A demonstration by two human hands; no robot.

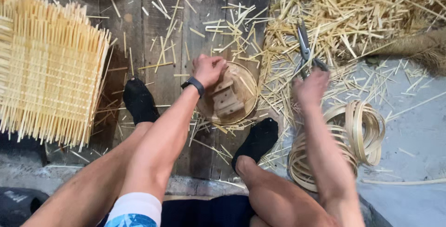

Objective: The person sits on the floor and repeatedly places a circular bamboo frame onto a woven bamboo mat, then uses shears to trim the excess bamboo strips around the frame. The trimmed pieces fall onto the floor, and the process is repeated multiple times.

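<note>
— What has the person got in hand right now?

— The left hand (208, 69) is closed over the top edge of a round wooden block (227, 96), which stands on the plank floor (153, 32) between the two feet in black socks (139, 100). The right hand (310, 87) is blurred, but it grips the handles of a pair of shears (304, 46), blades pointing away from the body.

— How far along does the work look?

— Partly done, I'd judge. Well off to the left of the left hand lies a woven bamboo mat (49, 67), its weave closed but long ends sticking out untrimmed on every side. Just under the right hand sit coils of bamboo strip (357, 129), not yet worked in. Beyond both hands spreads a heap of cut slivers (344, 9), so plenty of trimming is already behind.

— Anything on the block?

— Carved ridges; no strip on it that I can see.
</note>
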